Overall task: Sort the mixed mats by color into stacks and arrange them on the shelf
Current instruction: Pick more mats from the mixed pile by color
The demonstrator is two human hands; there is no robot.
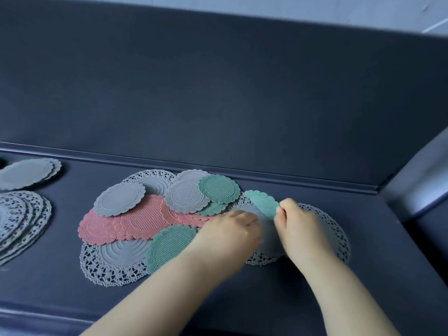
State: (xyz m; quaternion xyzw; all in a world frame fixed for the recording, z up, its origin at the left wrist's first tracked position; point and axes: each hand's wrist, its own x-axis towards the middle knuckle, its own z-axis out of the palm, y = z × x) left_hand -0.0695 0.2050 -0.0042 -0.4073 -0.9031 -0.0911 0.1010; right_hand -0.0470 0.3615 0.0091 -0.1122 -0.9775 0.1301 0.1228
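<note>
A mixed pile of round mats lies in the middle of the dark shelf (363, 251). It holds several pink mats (135, 221), grey scalloped mats (118, 198), green mats (219, 189) and large grey lace mats (109, 265). My right hand (298, 226) pinches a small green mat (263, 203) by its edge and holds it tilted up off the pile. Its lower edge is hidden behind my fingers. My left hand (232, 231) lies palm down on the pile, fingers on a grey mat (269, 236), beside another green mat (167, 247).
At the left edge sit a stack of grey scalloped mats (29, 173) and a fanned stack of grey lace mats (21, 221). A raised lip (291, 180) and dark back panel close the shelf behind. A dark side wall (417, 190) rises at the right.
</note>
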